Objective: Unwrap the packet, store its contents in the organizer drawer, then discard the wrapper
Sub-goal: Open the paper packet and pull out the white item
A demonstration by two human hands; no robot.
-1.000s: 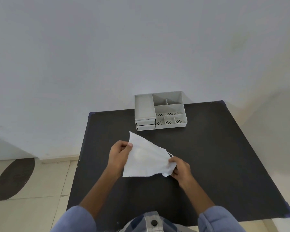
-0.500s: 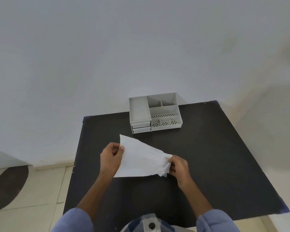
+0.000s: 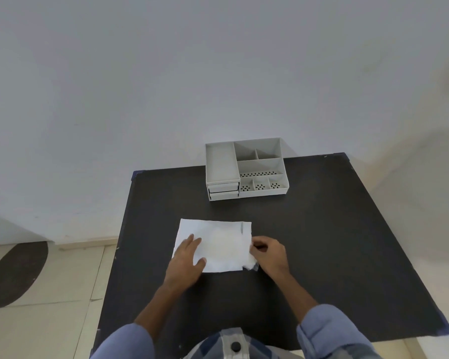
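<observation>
Packet [image 3: 218, 244] flat on the dark worktop [image 3: 335, 242], both hands on it, unwrapping under way.

Left to right now: the left hand [image 3: 186, 260] lies palm down with fingers spread across the packet's left half, pinning it in place. The white packet sits near the middle of the worktop, well short of the grey organizer [image 3: 245, 169] at the far edge. It looks thin, light and limp, so it will likely slide or crumple unless held down; the crinkled near-right corner looks like the place to start peeling. Over on the right, the right hand [image 3: 268, 253] curls at that right edge, fingertips pinching the wrapper there, wrist low, forearm angled in from the near right.
</observation>
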